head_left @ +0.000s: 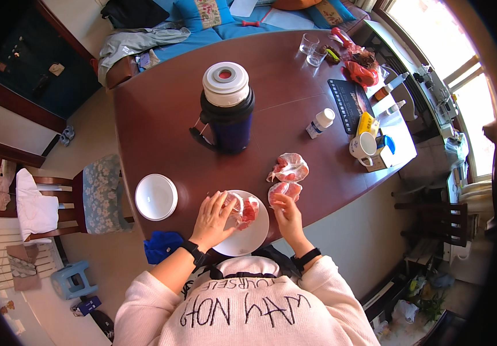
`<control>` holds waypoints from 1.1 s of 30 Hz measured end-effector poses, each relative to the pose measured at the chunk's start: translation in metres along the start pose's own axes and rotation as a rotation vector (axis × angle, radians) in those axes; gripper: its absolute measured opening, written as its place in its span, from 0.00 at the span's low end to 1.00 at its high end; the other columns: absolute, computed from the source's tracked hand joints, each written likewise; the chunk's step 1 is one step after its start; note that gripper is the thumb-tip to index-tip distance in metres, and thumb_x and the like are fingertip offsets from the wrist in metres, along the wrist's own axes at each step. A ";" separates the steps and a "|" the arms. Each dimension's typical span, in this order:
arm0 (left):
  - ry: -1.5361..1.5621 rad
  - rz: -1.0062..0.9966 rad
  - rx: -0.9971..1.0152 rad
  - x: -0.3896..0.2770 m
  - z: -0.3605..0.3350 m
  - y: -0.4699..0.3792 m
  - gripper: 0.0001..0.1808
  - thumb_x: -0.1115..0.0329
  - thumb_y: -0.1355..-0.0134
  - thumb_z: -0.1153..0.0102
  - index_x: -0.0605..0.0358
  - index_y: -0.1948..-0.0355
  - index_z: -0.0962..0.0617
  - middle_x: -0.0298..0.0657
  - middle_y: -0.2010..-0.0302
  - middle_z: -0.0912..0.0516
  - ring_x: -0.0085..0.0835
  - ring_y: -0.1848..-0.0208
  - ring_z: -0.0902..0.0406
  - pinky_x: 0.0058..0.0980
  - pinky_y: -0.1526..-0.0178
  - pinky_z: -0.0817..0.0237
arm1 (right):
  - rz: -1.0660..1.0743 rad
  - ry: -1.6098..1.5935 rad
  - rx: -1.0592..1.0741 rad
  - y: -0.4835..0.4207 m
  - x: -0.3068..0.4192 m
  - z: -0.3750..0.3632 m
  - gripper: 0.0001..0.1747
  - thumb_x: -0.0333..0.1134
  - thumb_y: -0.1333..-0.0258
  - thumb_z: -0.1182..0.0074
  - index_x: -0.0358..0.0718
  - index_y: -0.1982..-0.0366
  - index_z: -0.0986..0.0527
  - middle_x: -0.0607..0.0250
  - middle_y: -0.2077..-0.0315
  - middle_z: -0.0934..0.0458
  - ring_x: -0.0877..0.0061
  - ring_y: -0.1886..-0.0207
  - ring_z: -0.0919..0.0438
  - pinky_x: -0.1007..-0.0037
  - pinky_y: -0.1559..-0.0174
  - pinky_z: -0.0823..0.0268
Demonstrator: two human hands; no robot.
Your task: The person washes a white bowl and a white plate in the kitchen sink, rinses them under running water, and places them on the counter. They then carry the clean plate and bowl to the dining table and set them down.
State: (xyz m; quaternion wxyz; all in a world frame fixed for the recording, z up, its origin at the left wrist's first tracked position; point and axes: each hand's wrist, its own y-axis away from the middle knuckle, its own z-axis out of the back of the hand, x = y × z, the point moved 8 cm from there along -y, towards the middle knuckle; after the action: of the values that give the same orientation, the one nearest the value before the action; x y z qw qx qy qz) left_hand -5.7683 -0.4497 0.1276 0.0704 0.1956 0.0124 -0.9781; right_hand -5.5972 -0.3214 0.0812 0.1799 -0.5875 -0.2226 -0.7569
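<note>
On the white plate (255,242) at the table's near edge lie peeled red citrus pieces (248,212), probably pomelo, with whitish membrane on them. My left hand (213,220) reaches over the plate, its fingers against the left side of these pieces and hiding part of them. Just right of the plate, my right hand (288,216) has bent fingers over the lower edge of another citrus piece (284,189). Whether it grips that piece is not clear. Beyond it sits a further citrus piece (290,167), wrapped in pale membrane.
A white bowl (155,197) stands left of the plate, above a blue cloth (162,247). Ahead is a large vacuum flask (229,112) with a side handle. To the right are a white bottle (320,123), a mug (363,147), a dark mat (347,104) and drinking glasses (316,56).
</note>
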 end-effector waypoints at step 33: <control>0.368 0.062 -0.142 -0.067 0.006 -0.099 0.21 0.57 0.48 0.39 0.56 0.55 0.23 0.41 0.62 0.20 0.40 0.57 0.24 0.36 0.51 0.35 | -0.202 0.048 0.006 0.017 -0.045 0.085 0.19 0.30 0.44 0.44 0.40 0.49 0.26 0.63 0.64 0.21 0.80 0.66 0.23 0.77 0.61 0.31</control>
State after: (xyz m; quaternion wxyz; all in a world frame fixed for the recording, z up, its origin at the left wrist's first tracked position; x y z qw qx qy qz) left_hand -5.7232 -0.3434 0.1591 0.1107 0.3658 0.0883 -0.9199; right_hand -5.5082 -0.2891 0.0572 0.1097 -0.5434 -0.2784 -0.7843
